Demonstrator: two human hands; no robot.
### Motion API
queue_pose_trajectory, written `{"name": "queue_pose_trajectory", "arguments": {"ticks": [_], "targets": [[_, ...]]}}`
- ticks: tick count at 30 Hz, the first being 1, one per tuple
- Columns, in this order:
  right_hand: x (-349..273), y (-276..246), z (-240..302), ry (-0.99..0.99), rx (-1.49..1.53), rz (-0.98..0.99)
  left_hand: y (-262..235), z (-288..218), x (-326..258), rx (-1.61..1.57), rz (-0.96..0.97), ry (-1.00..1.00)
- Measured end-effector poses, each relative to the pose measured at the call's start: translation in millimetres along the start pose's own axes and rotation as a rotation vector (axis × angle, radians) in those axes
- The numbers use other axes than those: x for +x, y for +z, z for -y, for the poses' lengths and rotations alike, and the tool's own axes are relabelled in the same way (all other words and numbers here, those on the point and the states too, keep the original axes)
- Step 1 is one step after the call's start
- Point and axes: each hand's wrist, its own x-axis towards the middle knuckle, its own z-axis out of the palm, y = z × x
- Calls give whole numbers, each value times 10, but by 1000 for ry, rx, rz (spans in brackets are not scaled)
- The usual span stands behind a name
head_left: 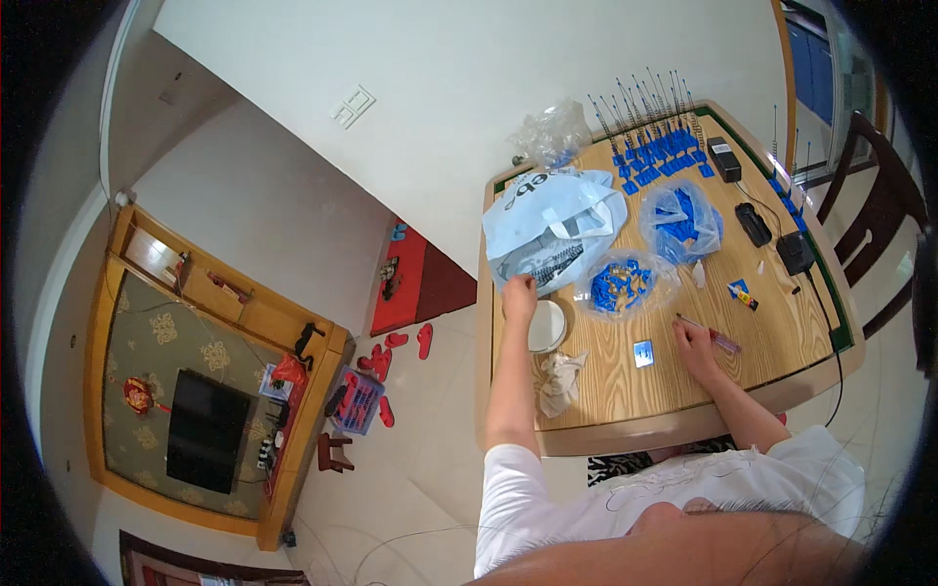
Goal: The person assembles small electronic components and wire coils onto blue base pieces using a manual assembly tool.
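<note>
My left hand [519,289] is at the near left edge of a light blue bag [532,210]. Its fingers are closed together, and what they pinch is too small to make out. Dark coiled springs [557,264] lie in the bag's mouth, close to those fingers. On the right, my right hand [694,344] rests low over the table, closed around a slim tool with a clear reddish handle [725,341]. Between my hands lies a small shiny rectangle [643,354]. Just beyond it, an opened clear plastic bag [625,284] holds blue and brass-coloured small parts.
Another clear bag [682,220] contains blue pieces. Rows of springs stand upright in blue blocks [664,161] at the back. A round white container [547,326] and crumpled tissue [561,383] are at left. Black adapter [724,159], cables and a small glue tube [743,295] sit at right.
</note>
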Motion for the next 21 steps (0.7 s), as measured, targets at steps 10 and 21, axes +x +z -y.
{"name": "queue_pose_trajectory", "arguments": {"ticks": [10,21], "targets": [[-27,-88,143,0,-5,10,564,366,395,501,478,-142],[-1,-65,50,-16,-43,17,585,447,472,485,388,-199]]}}
